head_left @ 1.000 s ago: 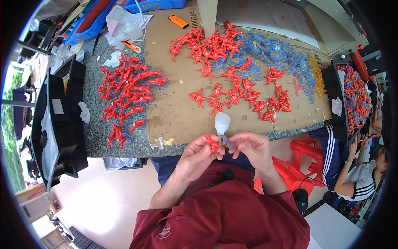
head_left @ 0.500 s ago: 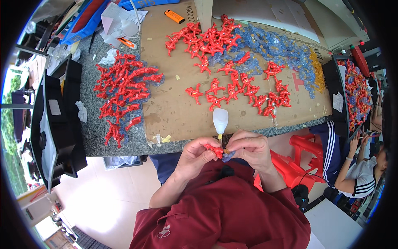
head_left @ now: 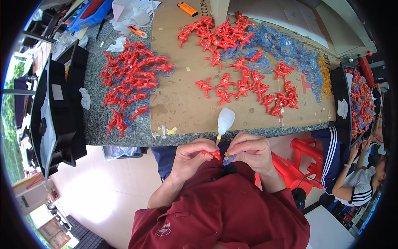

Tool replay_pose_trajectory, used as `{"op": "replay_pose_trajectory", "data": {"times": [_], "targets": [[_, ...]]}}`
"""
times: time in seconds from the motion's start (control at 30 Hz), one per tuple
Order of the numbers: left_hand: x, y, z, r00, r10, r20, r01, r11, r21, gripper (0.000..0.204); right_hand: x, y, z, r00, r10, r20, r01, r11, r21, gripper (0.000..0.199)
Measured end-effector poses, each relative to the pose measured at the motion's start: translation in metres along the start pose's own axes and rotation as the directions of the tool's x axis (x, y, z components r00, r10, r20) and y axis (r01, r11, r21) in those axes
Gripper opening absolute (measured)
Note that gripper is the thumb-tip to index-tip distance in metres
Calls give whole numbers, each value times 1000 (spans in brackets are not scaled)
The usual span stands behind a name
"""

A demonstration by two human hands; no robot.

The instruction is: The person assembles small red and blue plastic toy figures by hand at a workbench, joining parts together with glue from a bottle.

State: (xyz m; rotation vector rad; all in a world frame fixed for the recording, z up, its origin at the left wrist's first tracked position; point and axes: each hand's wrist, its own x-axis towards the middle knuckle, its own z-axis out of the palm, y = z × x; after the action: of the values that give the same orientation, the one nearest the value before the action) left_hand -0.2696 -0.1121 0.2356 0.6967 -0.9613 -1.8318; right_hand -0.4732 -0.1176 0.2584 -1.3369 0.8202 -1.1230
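Observation:
Just past the table's front edge, my left hand (head_left: 188, 159) pinches a small red plastic figure piece (head_left: 213, 154). Close beside it, my right hand (head_left: 252, 151) grips a translucent blue piece (head_left: 229, 159) with an amber part (head_left: 226, 154) at its top. A small gap separates the red and blue pieces. Tilted above them is a white squeeze bottle (head_left: 226, 120) with a yellowish nozzle whose thin tip comes down by my left fingertips. Whether any finger holds that bottle I cannot tell.
Red figures (head_left: 224, 33) lie in groups on the cardboard (head_left: 178, 91), near blue pieces (head_left: 286, 50) and amber pieces (head_left: 324, 74). More red figures (head_left: 128, 79) cover blue ones at left. Black bins (head_left: 62, 112) flank the table. Another person (head_left: 356, 182) sits at right by red stools (head_left: 290, 170).
The red and blue pieces have come slightly apart. The bottle now leans more, its nozzle toward my left fingertips. The whole view has shifted a little.

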Motion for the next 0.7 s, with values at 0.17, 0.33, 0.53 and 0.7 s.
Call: {"op": "replay_pose_trajectory", "data": {"times": [0.17,0.33,0.53,0.7], "targets": [[0,6,2,993,66,-97,-47,982,182,18,0,8,7,997,77,1,-77,996,39,18],[-4,12,-9,949,86,-302,2,960,281,15,3,19,5,990,114,-79,-98,977,188,17],[-16,34,-24,957,-114,-267,225,873,432,16,17,16,12,929,339,-151,-268,894,359,22],[-22,25,-36,988,2,-151,30,977,210,17,15,18,12,978,200,-58,-177,945,275,19]]}}
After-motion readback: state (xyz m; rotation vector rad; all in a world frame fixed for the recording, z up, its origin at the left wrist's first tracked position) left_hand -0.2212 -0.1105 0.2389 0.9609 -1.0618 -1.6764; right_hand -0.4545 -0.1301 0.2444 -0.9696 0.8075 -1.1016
